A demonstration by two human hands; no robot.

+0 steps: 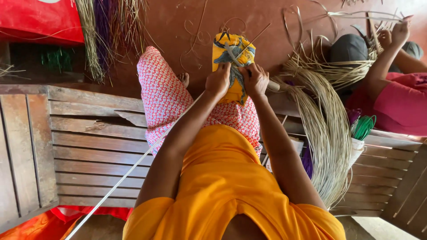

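Observation:
My left hand [218, 80] pinches a long thin pale cane strip [133, 168] that trails back over my left arm and down past the bench. My right hand [255, 80] grips a knife handle [272, 86], the blade laid across the strip on a yellow and blue patterned cloth [233, 55] draped over my knee. Both hands sit close together, almost touching, above the cloth. I wear an orange top and a red-and-white patterned skirt [162, 95].
I sit on a slatted wooden bench [89, 146]. A thick bundle of pale cane strips [327, 138] lies at my right. Another person's hand [399, 31] works strips at the far right. Green strips [364, 126], dried grass [95, 40] and a red bag [40, 20] lie around.

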